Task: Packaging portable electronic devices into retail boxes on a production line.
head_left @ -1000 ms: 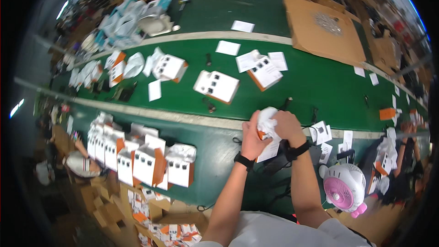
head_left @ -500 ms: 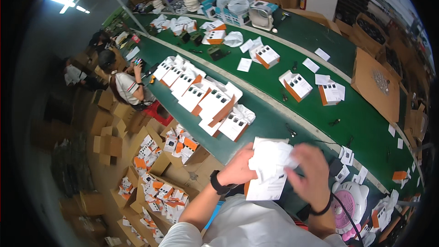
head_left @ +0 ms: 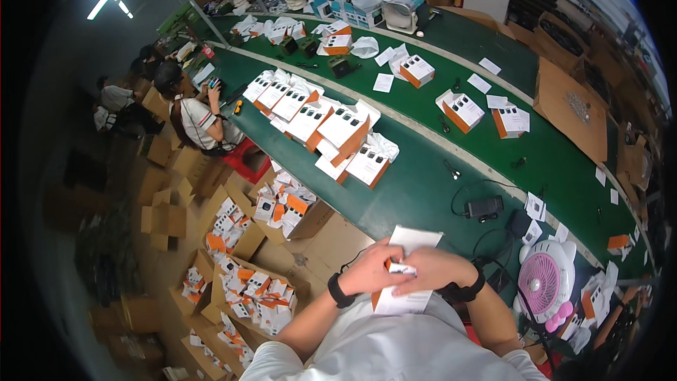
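At the table's near edge, a small white and orange carton is held against my body, its lid flap raised on the far side. My left hand is closed round the carton's left side. My right hand lies across the carton's top, its fingers bent and pressed down close to the left hand's fingers. Both hands cover most of the carton's opening, so what is inside is hidden. A dark strap circles each wrist.
Rows of white and orange cartons stand on the table ahead. A pink and white fan and a black power adapter are at right. Open brown boxes of cartons stand at lower left. A co-worker sits at far left.
My right hand has come down from the carton's right side onto its top. The crumpled white wrapping has gone from sight under my hands. The view has shifted, showing more of the fan.
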A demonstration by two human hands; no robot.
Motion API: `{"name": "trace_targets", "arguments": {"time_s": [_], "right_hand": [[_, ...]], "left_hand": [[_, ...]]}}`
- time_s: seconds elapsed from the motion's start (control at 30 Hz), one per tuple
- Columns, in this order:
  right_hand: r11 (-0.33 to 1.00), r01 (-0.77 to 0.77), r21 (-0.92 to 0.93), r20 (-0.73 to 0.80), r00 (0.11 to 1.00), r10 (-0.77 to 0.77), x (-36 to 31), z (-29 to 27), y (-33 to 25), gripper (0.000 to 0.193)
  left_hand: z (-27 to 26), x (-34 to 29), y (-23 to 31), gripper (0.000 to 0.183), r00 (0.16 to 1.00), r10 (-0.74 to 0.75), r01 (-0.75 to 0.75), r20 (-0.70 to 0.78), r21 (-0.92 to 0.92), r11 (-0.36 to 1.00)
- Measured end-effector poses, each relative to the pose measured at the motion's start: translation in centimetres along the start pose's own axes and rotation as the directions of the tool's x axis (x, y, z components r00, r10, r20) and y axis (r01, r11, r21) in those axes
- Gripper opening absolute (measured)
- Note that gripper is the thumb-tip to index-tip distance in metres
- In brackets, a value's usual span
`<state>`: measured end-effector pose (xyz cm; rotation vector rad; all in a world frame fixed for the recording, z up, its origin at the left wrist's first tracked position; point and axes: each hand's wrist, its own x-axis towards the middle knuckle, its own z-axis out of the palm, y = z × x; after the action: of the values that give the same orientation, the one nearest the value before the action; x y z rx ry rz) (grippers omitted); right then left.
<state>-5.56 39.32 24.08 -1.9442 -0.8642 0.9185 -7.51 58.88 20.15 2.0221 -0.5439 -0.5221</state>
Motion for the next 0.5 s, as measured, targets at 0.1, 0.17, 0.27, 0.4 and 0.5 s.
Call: {"name": "trace_targets", "arguments": {"time_s": [0.1,0.17,0.27,0.4,0.5], "right_hand": [[0.989,0.051,-0.138,-0.762,0.632,-0.139,-0.1,1.9,0.9,0.052],[0.98,-0.074,-0.184,-0.851,0.512,-0.121,-0.9,2.0,0.9,0.065],[0.883,-0.191,0.43,-0.607,0.663,0.439,1.2,2.3,2.7,0.082],[0.753,0.339,0.565,-0.758,0.574,0.31,9.2,2.4,11.0,0.072],[0.675,0.35,0.65,-0.75,0.44,0.494,13.7,-0.8,15.1,0.069]], "left_hand": [[-1.2,1.1,-2.0,0.028,0.998,0.038,-0.042,-0.054,-0.072,0.997],[-2.3,2.2,-3.6,0.03,0.988,0.082,-0.101,-0.129,-0.15,0.984],[-4.6,5.3,-6.1,0.018,0.995,-0.092,0.07,-0.028,-0.447,0.892],[-7.3,10.2,-8.9,0.034,0.885,-0.077,0.007,-0.46,-0.154,0.988],[-12.4,12.1,-10.6,0.042,0.656,-0.14,0.129,-0.742,-0.072,0.989]]}}
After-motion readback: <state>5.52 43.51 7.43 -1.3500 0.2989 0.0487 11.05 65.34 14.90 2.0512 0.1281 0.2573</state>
